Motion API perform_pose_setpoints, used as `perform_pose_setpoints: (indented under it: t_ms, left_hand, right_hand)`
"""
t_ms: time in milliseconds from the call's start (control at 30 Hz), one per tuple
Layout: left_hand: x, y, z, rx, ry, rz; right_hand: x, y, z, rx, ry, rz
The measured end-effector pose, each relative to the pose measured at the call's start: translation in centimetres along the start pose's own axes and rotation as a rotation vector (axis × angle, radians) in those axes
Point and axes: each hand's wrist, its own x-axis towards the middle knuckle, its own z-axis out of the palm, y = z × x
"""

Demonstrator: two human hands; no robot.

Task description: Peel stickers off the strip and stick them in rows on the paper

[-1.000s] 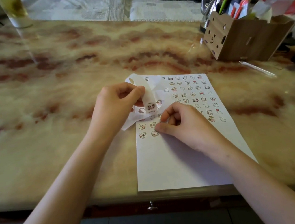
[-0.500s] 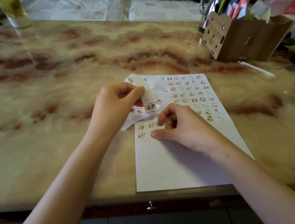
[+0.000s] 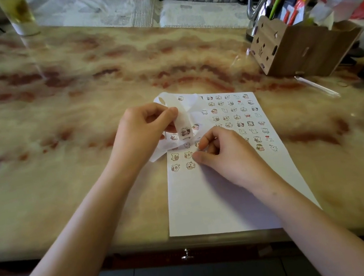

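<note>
While left hand (image 3: 145,131) pinches strip (image 3: 181,116) up beside the rows (image 3: 235,116), keeping stickers (image 3: 185,131) handy, right hand (image 3: 228,157) curls at nearest row (image 3: 189,166) on paper (image 3: 209,204); whether holding one, cannot tell.

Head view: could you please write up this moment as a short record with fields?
left hand: grips the sticker strip, over the paper's upper left
right hand: fingers curled, resting on the paper beside the lowest sticker row; held sticker not discernible
paper: flat on the table; rows of stickers on its far part, near part bare
nearby: pen box, far right
</note>
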Motion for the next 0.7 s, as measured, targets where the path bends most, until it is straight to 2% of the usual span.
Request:
perform_pose_setpoints:
  t_ms: [133,200,300,700]
  left_hand:
    - [-0.1,0.2,0.0,-0.032,0.008,0.006]
    - [0.0,0.3,-0.1,-0.043,0.022,0.009]
    - [0.0,0.4,0.0,-0.057,0.035,0.019]
    - [-0.4,0.7,0.2,-0.089,-0.007,0.062]
  right_hand:
    - [-0.3,-0.3,-0.3,0.156,0.031,-0.039]
    - [-0.5,-0.9,-0.7,0.288,0.132,-0.120]
    - [-0.6,-1.5,-0.9,0.254,0.306,-0.291]
    - [-0.1,-1.7,-0.5,0.335,0.330,-0.377]
